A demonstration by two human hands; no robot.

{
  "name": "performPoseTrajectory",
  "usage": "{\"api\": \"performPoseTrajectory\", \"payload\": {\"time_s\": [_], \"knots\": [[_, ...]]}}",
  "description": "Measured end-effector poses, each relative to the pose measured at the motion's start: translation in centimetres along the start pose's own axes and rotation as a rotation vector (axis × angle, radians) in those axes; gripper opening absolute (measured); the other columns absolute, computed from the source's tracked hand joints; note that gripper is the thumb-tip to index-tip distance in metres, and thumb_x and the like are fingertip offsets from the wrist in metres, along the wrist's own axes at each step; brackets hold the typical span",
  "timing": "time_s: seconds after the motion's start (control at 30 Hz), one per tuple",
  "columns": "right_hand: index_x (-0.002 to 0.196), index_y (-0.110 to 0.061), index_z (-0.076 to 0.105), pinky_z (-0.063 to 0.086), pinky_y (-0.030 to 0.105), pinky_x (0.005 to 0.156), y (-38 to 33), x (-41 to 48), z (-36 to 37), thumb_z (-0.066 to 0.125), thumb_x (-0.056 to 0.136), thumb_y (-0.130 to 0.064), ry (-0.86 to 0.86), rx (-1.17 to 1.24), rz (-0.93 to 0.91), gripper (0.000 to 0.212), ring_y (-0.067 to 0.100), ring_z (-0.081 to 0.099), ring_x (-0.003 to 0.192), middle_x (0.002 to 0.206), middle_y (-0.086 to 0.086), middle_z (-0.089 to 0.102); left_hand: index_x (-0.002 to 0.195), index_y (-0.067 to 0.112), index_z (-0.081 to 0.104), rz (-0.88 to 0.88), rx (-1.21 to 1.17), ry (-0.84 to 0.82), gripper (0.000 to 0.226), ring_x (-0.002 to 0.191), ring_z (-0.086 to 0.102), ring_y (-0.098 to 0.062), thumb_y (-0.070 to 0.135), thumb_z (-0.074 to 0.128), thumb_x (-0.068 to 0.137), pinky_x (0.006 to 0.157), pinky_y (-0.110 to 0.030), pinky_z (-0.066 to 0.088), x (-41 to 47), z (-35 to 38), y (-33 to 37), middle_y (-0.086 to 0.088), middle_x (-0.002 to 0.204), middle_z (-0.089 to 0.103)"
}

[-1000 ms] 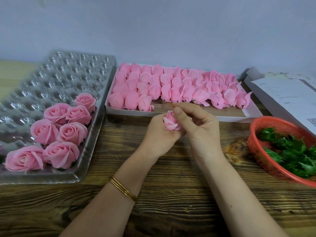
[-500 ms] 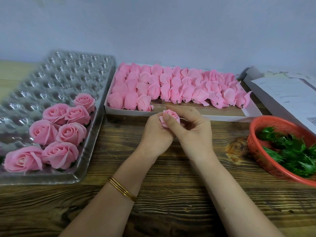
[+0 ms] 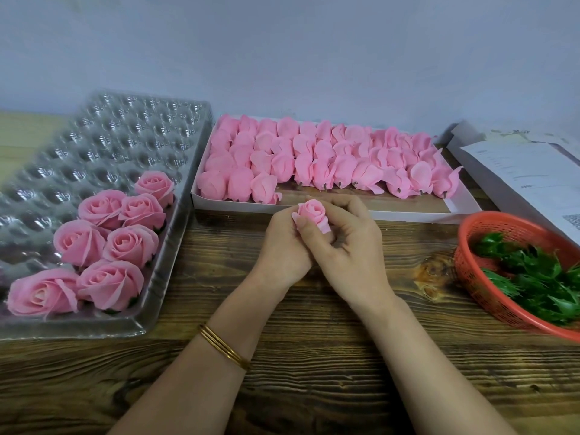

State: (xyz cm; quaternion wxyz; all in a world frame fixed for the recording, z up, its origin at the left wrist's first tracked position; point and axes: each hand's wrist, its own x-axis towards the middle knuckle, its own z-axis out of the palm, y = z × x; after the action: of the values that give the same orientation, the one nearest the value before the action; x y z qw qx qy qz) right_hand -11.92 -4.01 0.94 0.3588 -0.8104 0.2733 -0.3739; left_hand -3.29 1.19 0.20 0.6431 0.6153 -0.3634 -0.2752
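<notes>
Hands sit a touch higher than a second ago, and the small pink artificial rose (image 3: 313,211) between them has turned. Then it showed its side with the right thumb laid across its front. Now its spiral face looks up at the camera and the thumb has slid to its lower left edge. The left hand (image 3: 281,249) cups the flower from below with curled fingers, mostly hidden. The right hand (image 3: 351,246) curls round the other side, thumb and forefinger pinching the outer petals. The rose is held in the air, just in front of the near wall of a shallow white cardboard box (image 3: 244,208). Everything else lies as it did.

The dark, grainy wooden table (image 3: 314,365) carries a clear moulded plastic tray (image 3: 78,328) at the left, with seven full-blown pink roses (image 3: 130,244) in its near pockets. The box, at the middle back, is packed with rows of closed pink rosebuds (image 3: 314,158). An orange-red plastic mesh basket (image 3: 477,277) of green leafy calyxes (image 3: 533,277) stands at the right, with white printed sheets (image 3: 527,171) behind it. Thin gold bangles (image 3: 224,346) ring the left wrist. A plain pale wall (image 3: 282,58) closes the back.
</notes>
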Motion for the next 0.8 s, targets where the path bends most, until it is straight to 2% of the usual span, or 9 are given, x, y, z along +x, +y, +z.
{"api": "performPoseTrajectory", "payload": {"time_s": [0.1, 0.2, 0.27, 0.4, 0.47, 0.57, 0.63, 0.73, 0.8], "knots": [[0.108, -0.018, 0.074, 0.046, 0.023, 0.095, -0.1, 0.5, -0.4, 0.069, 0.079, -0.038, 0.022, 0.275, 0.117, 0.036, 0.010, 0.062, 0.104, 0.109, 0.004, 0.065, 0.094, 0.006, 0.072, -0.047, -0.006, -0.030, 0.012, 0.089, 0.071, -0.019, 0.007, 0.072, 0.083, 0.081, -0.041, 0.058, 0.1, -0.1, -0.2, -0.007, 0.089, 0.075], [0.099, -0.018, 0.075, 0.049, 0.030, 0.090, 0.1, 1.3, -1.3, 0.067, 0.079, -0.021, 0.053, 0.651, 0.261, 0.022, 0.016, 0.064, 0.093, 0.094, 0.003, 0.072, 0.098, 0.011, 0.072, -0.081, -0.009, -0.071, 0.016, 0.093, 0.070, -0.019, 0.009, 0.075, 0.083, 0.085, -0.037, 0.057, 0.1, -0.2, -0.3, -0.005, 0.093, 0.075], [0.091, -0.018, 0.078, 0.049, 0.032, 0.089, 0.3, 1.6, -1.7, 0.067, 0.079, -0.016, 0.030, 0.752, 0.296, 0.017, 0.017, 0.064, 0.092, 0.087, -0.002, 0.072, 0.095, 0.010, 0.071, -0.081, 0.023, -0.085, 0.013, 0.087, 0.068, -0.020, 0.007, 0.073, 0.083, 0.081, -0.038, 0.056, 0.1, -0.2, -0.4, -0.008, 0.089, 0.073], [0.077, -0.020, 0.080, 0.051, 0.028, 0.092, 0.0, 1.5, -2.0, 0.074, 0.072, -0.015, -0.056, 0.832, 0.292, 0.009, 0.013, 0.066, 0.103, 0.096, -0.004, 0.074, 0.103, 0.008, 0.071, -0.080, 0.011, -0.119, 0.019, 0.098, 0.069, -0.029, 0.005, 0.073, 0.085, 0.091, -0.049, 0.055, 0.0, -0.1, -0.3, -0.011, 0.098, 0.074], [0.077, -0.020, 0.081, 0.050, 0.029, 0.098, -0.1, 1.4, -1.8, 0.077, 0.071, -0.014, -0.088, 0.829, 0.278, 0.009, 0.012, 0.063, 0.113, 0.105, 0.000, 0.072, 0.105, 0.010, 0.072, -0.078, 0.009, -0.136, 0.020, 0.098, 0.070, -0.024, 0.007, 0.073, 0.086, 0.091, -0.045, 0.056, 0.0, -0.1, -0.2, -0.007, 0.099, 0.075], [0.077, -0.021, 0.081, 0.048, 0.024, 0.094, -0.3, 1.3, -1.9, 0.077, 0.067, -0.018, -0.116, 0.821, 0.267, 0.011, 0.006, 0.062, 0.113, 0.116, 0.010, 0.066, 0.108, 0.011, 0.071, -0.077, 0.015, -0.163, 0.022, 0.097, 0.070, -0.016, 0.008, 0.073, 0.086, 0.089, -0.035, 0.057, 0.0, -0.2, -0.2, -0.004, 0.099, 0.075], [0.076, -0.022, 0.081, 0.048, 0.023, 0.093, -0.3, 1.3, -2.0, 0.080, 0.063, -0.023, -0.133, 0.813, 0.270, 0.013, 0.008, 0.061, 0.116, 0.116, 0.009, 0.066, 0.107, 0.009, 0.071, -0.074, 0.010, -0.165, 0.021, 0.097, 0.071, -0.017, 0.006, 0.073, 0.086, 0.088, -0.033, 0.057, 0.0, -0.3, -0.3, -0.005, 0.099, 0.075], [0.075, -0.023, 0.081, 0.048, 0.024, 0.095, -0.1, 1.4, -2.0, 0.080, 0.063, -0.014, -0.145, 0.809, 0.280, 0.014, 0.013, 0.060, 0.118, 0.111, 0.002, 0.068, 0.105, 0.008, 0.072, -0.077, 0.010, -0.167, 0.020, 0.095, 0.071, -0.018, 0.006, 0.073, 0.085, 0.087, -0.033, 0.057, -0.1, -0.2, -0.1, -0.006, 0.097, 0.076], [0.075, -0.023, 0.081, 0.047, 0.025, 0.095, -0.1, 1.4, -2.0, 0.083, 0.059, -0.019, -0.146, 0.814, 0.278, 0.017, 0.016, 0.059, 0.119, 0.111, 0.002, 0.068, 0.103, 0.006, 0.072, -0.075, 0.007, -0.165, 0.018, 0.095, 0.071, -0.021, 0.003, 0.072, 0.085, 0.087, -0.036, 0.057, -0.1, -0.2, -0.1, -0.009, 0.096, 0.075]]}}
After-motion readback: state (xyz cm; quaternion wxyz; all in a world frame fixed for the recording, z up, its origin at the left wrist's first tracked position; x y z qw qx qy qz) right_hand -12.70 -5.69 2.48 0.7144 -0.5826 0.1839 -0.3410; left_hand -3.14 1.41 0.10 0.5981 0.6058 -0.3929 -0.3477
